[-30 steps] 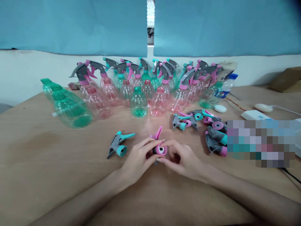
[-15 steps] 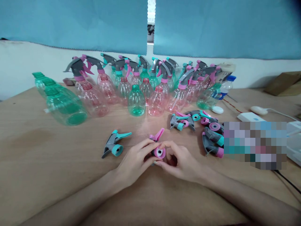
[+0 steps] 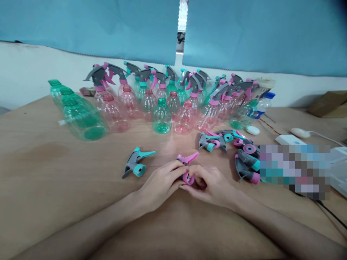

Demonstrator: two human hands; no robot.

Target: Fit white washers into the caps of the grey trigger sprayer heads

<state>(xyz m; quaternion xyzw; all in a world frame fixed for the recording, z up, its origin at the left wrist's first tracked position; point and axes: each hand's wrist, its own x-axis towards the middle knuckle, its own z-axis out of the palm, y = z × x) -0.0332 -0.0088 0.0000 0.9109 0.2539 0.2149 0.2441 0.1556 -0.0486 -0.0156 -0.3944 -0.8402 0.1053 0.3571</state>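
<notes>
Over the near middle of the table, both of my hands meet at a grey and pink trigger spray head point(image 3: 190, 158). My left hand point(image 3: 162, 182) is closed around its grey body, which the fingers largely hide. Closed at its pink collar is my right hand point(image 3: 217, 186), with thumb below and fingertips at the opening. A white part shows slightly inside the collar. Its pink trigger points up and to the right. To the left of my hands lies a grey and teal spray head point(image 3: 135, 164), its round collar facing me.
Open green bottles point(image 3: 84, 121) stand at left, and open pink bottles point(image 3: 184, 119) in the middle. Behind them are several bottles with spray heads point(image 3: 193, 85). More loose spray heads point(image 3: 213, 141) lie at right, near a white mouse-shaped object point(image 3: 300, 133) and a pixelated patch.
The view has shifted slightly. My right fingertips have moved over the collar's opening, covering most of the white inner part. The held spray head's trigger has tilted further right.
</notes>
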